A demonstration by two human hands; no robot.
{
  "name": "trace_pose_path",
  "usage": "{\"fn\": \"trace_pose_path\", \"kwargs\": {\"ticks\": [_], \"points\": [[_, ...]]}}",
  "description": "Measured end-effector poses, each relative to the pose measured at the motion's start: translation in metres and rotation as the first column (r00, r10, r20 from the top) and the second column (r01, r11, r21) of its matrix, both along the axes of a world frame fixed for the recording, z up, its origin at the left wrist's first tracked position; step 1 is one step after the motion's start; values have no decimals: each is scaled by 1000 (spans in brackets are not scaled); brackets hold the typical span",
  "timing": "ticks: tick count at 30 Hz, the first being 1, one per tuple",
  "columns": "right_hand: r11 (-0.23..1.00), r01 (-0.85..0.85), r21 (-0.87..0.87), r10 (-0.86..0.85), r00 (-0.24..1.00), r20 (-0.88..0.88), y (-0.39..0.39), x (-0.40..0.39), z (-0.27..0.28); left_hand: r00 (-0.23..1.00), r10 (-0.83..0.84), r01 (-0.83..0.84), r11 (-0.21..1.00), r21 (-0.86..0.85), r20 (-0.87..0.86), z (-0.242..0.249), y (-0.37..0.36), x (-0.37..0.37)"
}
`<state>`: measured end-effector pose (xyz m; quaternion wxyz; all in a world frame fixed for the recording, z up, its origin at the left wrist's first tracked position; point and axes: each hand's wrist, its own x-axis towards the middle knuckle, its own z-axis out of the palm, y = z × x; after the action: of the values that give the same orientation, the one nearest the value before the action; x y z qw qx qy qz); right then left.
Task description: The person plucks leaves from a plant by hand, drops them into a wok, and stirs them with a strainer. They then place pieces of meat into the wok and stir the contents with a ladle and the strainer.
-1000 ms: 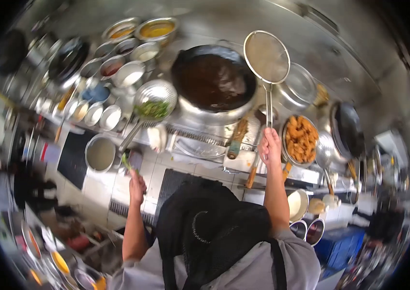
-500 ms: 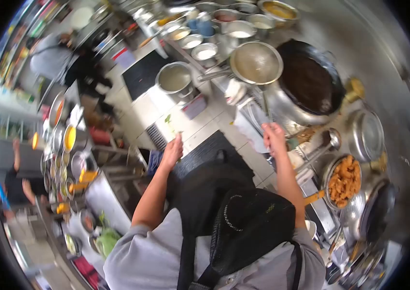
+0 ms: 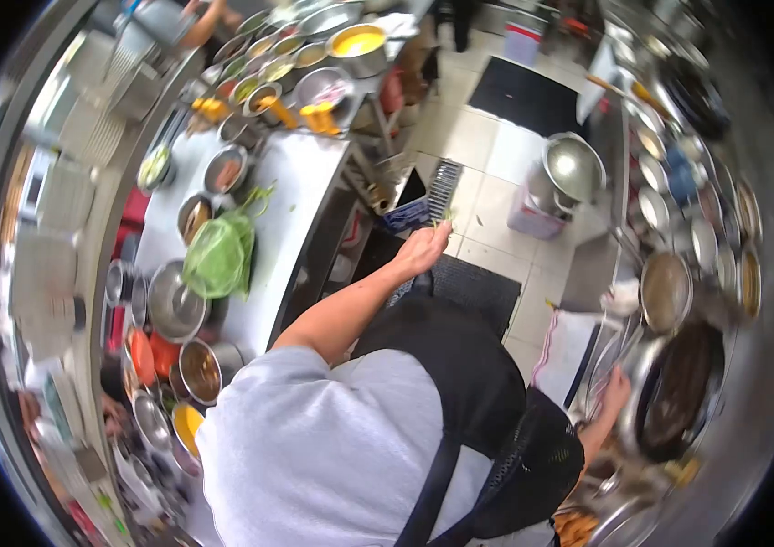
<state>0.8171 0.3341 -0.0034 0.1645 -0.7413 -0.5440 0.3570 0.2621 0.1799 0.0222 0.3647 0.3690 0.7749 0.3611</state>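
My left hand [image 3: 425, 248] reaches out over the floor in front of me, its fingers pinched around a small green sprig [image 3: 446, 219]. On the right, my right hand [image 3: 617, 392] is beside the large dark wok [image 3: 679, 392]. Its fingers are closed around a thin handle [image 3: 631, 345]; I cannot make out what tool the handle belongs to. A sieve [image 3: 667, 290] lies just beyond that hand. On the counter to my left is a green plastic bag [image 3: 218, 255], with loose green stems [image 3: 258, 199] next to it.
The white counter [image 3: 300, 182] runs along my left with several bowls and a pot of yellow liquid [image 3: 357, 41]. A metal pot [image 3: 574, 169] stands on the floor ahead, near black mats [image 3: 526, 96]. Fried pieces [image 3: 576, 527] are at lower right. Another person's arm [image 3: 205, 23] shows at the top.
My view has turned left, bringing the counter and green bag closer in. My left hand has stretched toward that side with the sprig; my right hand stays by the wok, still on the handle.
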Motion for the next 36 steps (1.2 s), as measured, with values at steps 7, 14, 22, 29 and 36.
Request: {"fn": "trace_pose_path", "kwargs": {"ticks": [7,14,22,29,36], "points": [[769,-515,380,436,856,279,16,-192,77,925,366,-334,912,237,-106,-28,-61,-92],[-372,-762,531,927,-279,249,-57,-576,129,890,455,-452,877,166,20,26,-130,-116],[-666,-535,521,742,-548,387,-206,-835,33,449,879,-886,461,-46,162,35,-246,-63],[-783,-351,514,594,-668,448,-239,-852,-10,59,951,-976,119,-183,304,9,-285,-29],[-714,-385,584,669,-620,410,-191,-850,-39,-268,963,-951,-261,166,-23,24,-285,-85]]}}
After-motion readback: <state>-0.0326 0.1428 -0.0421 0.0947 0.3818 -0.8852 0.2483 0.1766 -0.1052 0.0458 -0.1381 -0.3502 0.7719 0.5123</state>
